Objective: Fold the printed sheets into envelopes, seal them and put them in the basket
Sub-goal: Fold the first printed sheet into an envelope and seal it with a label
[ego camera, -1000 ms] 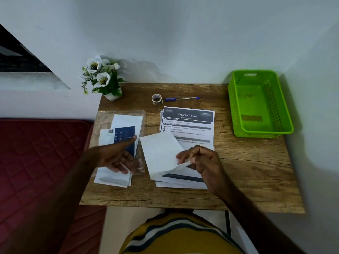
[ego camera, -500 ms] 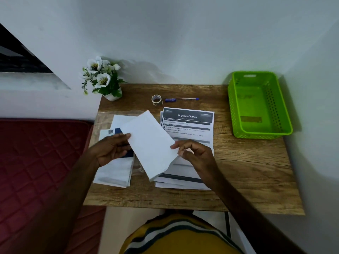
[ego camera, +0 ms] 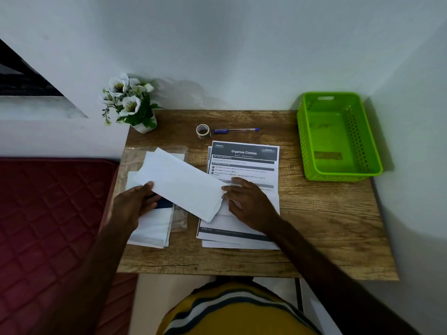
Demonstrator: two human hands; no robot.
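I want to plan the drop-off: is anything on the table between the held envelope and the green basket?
Nothing tall. Between the envelope, held by both hands, and the basket lie only the flat printed sheets and bare table. The tape roll and pen sit farther back.

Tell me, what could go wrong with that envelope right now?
The white envelope hangs slanted between the left hand and right hand, held only at its ends, so it may sag or crease. The right hand lies over the printed sheets and could nudge that stack crooked. The green basket sits far right, so nothing is delivered yet.
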